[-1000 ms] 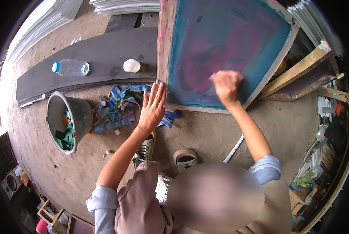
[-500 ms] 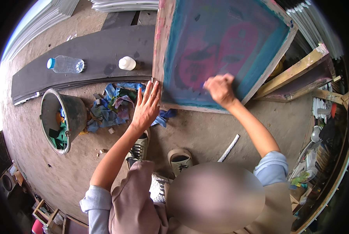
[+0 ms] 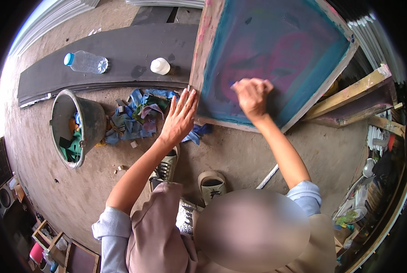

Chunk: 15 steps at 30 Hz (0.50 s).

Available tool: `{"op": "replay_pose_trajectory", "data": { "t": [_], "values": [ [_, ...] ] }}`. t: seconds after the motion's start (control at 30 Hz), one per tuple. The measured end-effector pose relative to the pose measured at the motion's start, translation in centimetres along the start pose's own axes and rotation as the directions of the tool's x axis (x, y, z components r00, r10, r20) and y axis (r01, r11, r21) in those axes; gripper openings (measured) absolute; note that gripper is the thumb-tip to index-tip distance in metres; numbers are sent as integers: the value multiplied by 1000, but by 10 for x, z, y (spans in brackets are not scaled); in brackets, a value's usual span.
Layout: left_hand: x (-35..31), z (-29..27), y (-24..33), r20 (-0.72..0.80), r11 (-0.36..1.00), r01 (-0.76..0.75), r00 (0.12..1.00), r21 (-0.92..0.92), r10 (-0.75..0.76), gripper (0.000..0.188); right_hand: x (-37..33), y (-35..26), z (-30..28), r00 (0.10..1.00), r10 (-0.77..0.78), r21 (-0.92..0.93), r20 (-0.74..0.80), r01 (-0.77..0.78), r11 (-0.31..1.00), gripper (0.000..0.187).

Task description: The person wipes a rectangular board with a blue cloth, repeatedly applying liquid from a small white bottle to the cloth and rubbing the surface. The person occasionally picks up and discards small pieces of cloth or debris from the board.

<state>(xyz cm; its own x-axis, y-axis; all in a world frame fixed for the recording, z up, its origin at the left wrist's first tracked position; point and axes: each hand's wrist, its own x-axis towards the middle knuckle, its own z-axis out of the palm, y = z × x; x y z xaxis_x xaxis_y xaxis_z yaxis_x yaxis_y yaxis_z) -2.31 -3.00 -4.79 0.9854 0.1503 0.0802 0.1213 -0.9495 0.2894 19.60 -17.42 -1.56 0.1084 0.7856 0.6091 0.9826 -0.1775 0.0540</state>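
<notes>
A screen-printing frame (image 3: 204, 54) with painted wooden edges and a blue-teal mesh (image 3: 299, 91) leans in front of me, and pinkish rounded shapes show in its middle. My left hand (image 3: 180, 118) lies with fingers stretched out, the fingertips on the frame's lower left edge. Over the lower middle of the mesh, my right hand (image 3: 252, 98) is closed in a fist. A small bluish bit pokes out at its left side; the rest of what it holds is hidden. Crumpled blue and mauve rags (image 3: 142, 113) lie on the floor beside my left hand.
Left of the rags, a tilted grey bucket (image 3: 94, 129) holds coloured cloths. A clear bottle (image 3: 87, 62) and a white bottle (image 3: 160, 66) are on the dark boards (image 3: 121, 45). Another wooden frame (image 3: 349, 98) leans at the right. A white strip (image 3: 268, 176) lies near my feet.
The view has shifted, so most things sit further right and the floor things a little higher. My right fist has moved left across the mesh. My left hand stays at the frame's edge.
</notes>
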Motion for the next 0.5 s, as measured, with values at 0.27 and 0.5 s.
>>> {"op": "replay_pose_trajectory", "data": {
  "t": [0.27,0.5],
  "values": [
    [-1,-1,-2,-43,999,-4,999,-37,2,71,16,-18,5,994,108,35,-19,-108,994,9],
    [-5,-5,-8,-28,997,-25,999,-66,24,72,75,13,-6,995,-97,-12,-30,97,995,7]
  ]
}}
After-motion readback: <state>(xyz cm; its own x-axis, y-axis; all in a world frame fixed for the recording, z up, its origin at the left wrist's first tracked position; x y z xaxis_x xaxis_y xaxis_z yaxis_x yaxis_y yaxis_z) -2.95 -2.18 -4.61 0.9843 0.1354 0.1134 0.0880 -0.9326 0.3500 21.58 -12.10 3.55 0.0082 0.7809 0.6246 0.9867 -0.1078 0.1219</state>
